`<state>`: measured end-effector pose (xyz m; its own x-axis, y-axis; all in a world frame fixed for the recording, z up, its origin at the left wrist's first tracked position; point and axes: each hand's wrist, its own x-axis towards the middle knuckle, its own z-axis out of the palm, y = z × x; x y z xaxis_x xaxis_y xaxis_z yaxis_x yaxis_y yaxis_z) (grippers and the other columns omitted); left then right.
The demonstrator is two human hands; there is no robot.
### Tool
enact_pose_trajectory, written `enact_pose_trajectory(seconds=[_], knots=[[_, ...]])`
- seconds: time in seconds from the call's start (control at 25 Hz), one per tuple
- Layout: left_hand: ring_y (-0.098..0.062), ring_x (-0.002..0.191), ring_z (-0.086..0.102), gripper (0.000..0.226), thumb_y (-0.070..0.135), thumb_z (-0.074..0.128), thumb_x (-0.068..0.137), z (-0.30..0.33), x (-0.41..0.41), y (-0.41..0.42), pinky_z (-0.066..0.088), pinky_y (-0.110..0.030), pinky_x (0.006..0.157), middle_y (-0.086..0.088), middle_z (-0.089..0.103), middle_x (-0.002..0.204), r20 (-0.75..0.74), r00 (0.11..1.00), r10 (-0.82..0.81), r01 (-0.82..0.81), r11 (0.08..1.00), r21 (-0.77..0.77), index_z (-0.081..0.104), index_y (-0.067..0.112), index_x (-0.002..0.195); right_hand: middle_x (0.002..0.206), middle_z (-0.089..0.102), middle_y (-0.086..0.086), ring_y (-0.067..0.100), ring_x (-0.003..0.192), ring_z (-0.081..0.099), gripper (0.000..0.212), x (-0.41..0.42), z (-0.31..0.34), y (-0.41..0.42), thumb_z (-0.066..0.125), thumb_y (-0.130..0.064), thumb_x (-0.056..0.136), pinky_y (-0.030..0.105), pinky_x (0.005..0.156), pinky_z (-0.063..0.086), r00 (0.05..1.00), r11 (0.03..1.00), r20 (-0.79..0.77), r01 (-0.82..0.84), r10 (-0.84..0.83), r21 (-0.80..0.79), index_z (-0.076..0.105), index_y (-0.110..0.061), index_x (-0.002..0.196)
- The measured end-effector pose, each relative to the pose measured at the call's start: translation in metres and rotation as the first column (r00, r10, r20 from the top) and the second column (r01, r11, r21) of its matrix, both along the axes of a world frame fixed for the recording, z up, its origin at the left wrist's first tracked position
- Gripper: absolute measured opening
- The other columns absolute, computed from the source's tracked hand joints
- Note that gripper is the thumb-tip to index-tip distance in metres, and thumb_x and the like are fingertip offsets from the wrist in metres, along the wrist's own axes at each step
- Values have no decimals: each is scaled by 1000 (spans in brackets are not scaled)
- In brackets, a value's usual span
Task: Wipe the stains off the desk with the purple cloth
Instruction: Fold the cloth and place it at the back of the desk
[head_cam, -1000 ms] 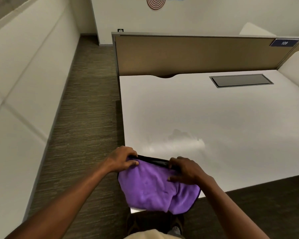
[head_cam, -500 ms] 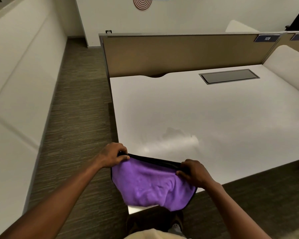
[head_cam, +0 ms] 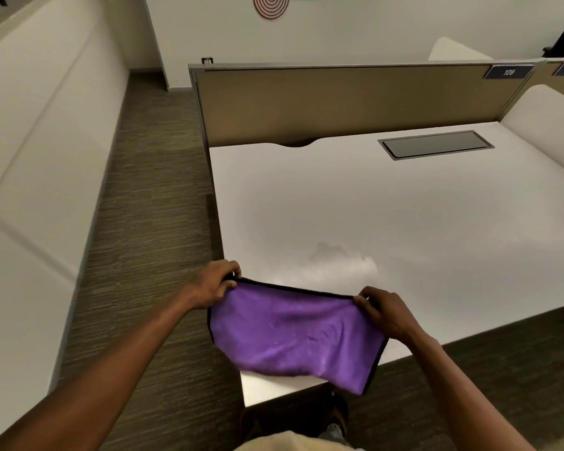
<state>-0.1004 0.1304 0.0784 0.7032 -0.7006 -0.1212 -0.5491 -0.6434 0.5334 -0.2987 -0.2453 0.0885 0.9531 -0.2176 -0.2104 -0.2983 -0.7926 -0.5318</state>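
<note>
A purple cloth (head_cam: 293, 336) with a black hem hangs stretched over the near left corner of the white desk (head_cam: 404, 222). My left hand (head_cam: 214, 283) pinches its upper left corner at the desk's left edge. My right hand (head_cam: 383, 310) pinches the upper right corner above the desk's front part. The cloth's lower edge droops past the desk's front edge. A faint grey smudge (head_cam: 336, 255) marks the desk surface just beyond the cloth.
A tan partition panel (head_cam: 339, 102) closes the desk's far side. A dark rectangular cable hatch (head_cam: 435, 144) is set in the far right of the desktop. A white padded divider (head_cam: 547, 125) stands at the right. Carpeted floor (head_cam: 150, 222) runs along the left.
My hands have drawn apart along the cloth's top hem, spreading the bunched cloth out flat and wide. The view has shifted slightly.
</note>
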Motion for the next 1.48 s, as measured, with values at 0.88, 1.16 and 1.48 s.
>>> enact_pose_trajectory(seconds=[0.88,1.16,1.48], knots=[[-23,62,68,40,55,78,71,-48,-183,-33,61,-44,68,6,63,53,-472,616,631,-702,711,35,48,39,92,97,74,7,30,93,67,27,91,-22,114,71,-40,87,31,70,43,983,987,-106,-156,151,-47,71,-17,102],[-24,60,73,79,34,84,78,-34,-204,-52,55,-31,52,-11,77,75,-772,333,542,-811,583,59,29,51,132,83,74,-2,13,75,65,23,92,3,99,83,-42,81,21,61,45,991,962,-66,-94,114,257,71,-23,83],[-12,74,65,70,8,83,78,-9,-199,-110,48,-16,60,-1,68,85,-741,181,647,-983,153,-106,44,38,129,68,70,-7,9,64,59,19,88,30,90,87,-32,79,29,60,43,998,840,4,51,-63,540,73,-18,76]])
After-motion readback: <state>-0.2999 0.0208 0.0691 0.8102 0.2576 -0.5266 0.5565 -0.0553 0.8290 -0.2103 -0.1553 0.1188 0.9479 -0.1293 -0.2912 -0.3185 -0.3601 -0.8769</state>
